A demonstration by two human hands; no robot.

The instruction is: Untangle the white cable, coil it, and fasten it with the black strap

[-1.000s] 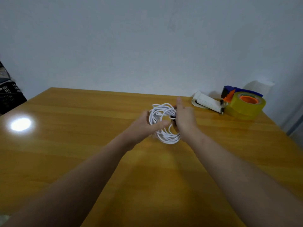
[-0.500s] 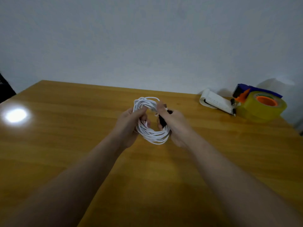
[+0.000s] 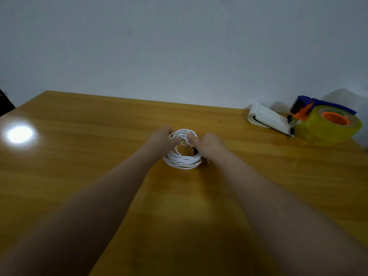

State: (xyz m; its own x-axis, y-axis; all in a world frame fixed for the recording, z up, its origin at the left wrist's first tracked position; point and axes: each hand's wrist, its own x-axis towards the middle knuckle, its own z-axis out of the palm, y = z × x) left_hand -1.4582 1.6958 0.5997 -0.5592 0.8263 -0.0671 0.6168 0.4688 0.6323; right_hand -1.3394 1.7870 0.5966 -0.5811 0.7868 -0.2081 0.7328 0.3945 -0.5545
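Wooden table (image 3: 99,156): white cable (image 3: 183,162) in left hand (image 3: 161,139), right hand (image 3: 209,145); notepad (image 3: 268,119) print blurred

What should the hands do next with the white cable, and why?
Probably the right hand should wrap the black strap snugly round the coil. The white cable is already coiled, the left hand holds it, and the strap shows beside the right hand.

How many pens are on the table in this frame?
1: a black pen lies at the far right, between the notepad and the yellow tape roll. Another could be hidden behind the roll.
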